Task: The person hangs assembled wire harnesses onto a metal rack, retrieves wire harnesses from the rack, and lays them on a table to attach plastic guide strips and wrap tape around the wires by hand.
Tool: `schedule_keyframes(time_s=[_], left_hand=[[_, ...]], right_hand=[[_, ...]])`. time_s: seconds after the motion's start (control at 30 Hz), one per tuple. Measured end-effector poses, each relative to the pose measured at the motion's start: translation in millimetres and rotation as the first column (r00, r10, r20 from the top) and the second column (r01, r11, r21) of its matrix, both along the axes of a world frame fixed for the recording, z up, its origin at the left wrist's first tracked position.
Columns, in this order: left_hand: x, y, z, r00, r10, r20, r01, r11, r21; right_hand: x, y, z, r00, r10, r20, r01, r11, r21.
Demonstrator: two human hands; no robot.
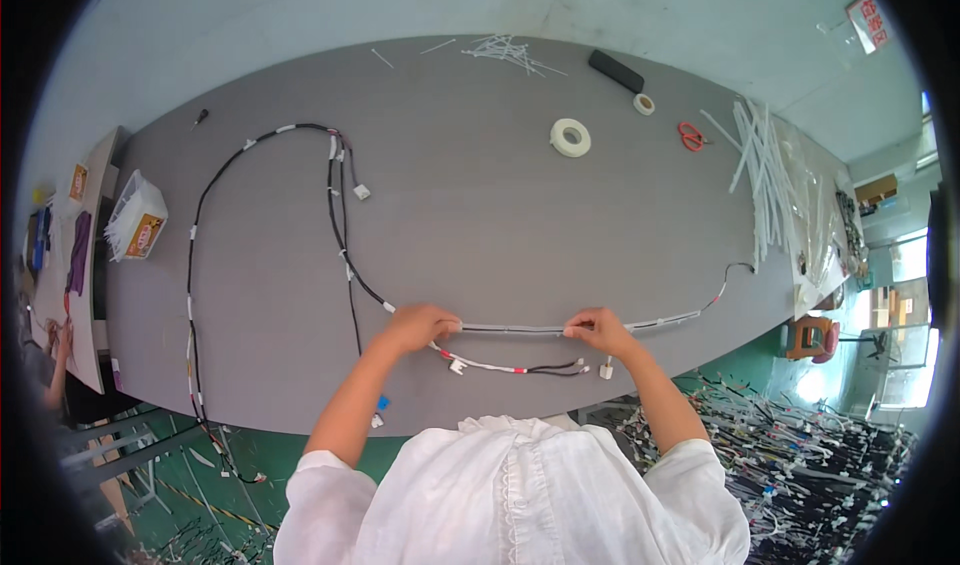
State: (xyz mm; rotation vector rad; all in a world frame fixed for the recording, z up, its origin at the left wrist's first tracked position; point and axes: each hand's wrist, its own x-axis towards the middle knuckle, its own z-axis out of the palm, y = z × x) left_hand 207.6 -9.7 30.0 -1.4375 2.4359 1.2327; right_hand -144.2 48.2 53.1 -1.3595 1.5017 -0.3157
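Note:
A long black wire harness (193,265) with white tape bands loops over the grey table. Its section near the front edge runs level through a pale, translucent sleeve (512,330). My left hand (422,327) is closed, pinching the sleeve's left end, where the black bundle meets it. Further right, my right hand (598,329) pinches the same sleeve between thumb and fingers. Past that hand the sleeve continues, and a thin wire with a red mark comes out of its end. Below the sleeve lies a branch (490,367) with red bands and small connectors. A white connector (606,370) hangs below my right hand.
White cable ties (508,55), a tape roll (570,137), red scissors (691,136) and a black case (616,70) lie toward the back. Pale sleeves (762,180) are heaped at right, a white bin (138,220) stands at left. More harnesses (790,465) hang at lower right.

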Motion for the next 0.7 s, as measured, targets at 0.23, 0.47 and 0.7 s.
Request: schedule_keyframes(time_s=[0.23,0.47,0.7], left_hand=[[21,-4,-1,0.982,0.027,-0.187,0.021,0.969,0.246],[9,1,0,0.982,0.144,-0.119,-0.128,0.983,0.132],[17,-3,-5,0.98,0.184,-0.072,-0.155,0.942,0.297]], right_hand=[[-4,-12,-9,0.996,0.072,0.048,-0.072,0.997,0.012],[-13,-28,-12,0.984,0.168,0.059,-0.172,0.983,0.063],[23,-180,1,0.466,0.88,-0.092,-0.855,0.475,0.207]])
